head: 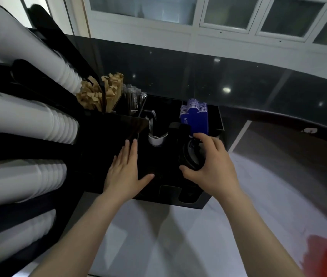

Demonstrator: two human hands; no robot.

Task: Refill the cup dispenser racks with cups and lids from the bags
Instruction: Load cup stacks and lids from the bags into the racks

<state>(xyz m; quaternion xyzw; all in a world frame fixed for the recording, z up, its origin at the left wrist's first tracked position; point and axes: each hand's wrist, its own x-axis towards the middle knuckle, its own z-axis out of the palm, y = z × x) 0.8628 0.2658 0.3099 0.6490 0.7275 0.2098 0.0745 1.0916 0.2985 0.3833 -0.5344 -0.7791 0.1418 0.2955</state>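
A black organizer rack [190,202] stands on the counter below me. My right hand [212,164] is curled around a stack of black lids [190,156] in the rack's right slot. My left hand [125,170] lies flat with fingers spread on the rack's dark top, holding nothing. Long stacks of white cups [22,118] lie in the black dispenser racks [28,144] along the left edge.
Brown paper sleeves [100,92], wrapped straws [133,96], a blue card stack [194,116] and a small white cup [156,139] fill the rack's back compartments. A dark glossy counter top [238,80] lies behind, a white surface [178,236] lies below. Something red [326,254] is at lower right.
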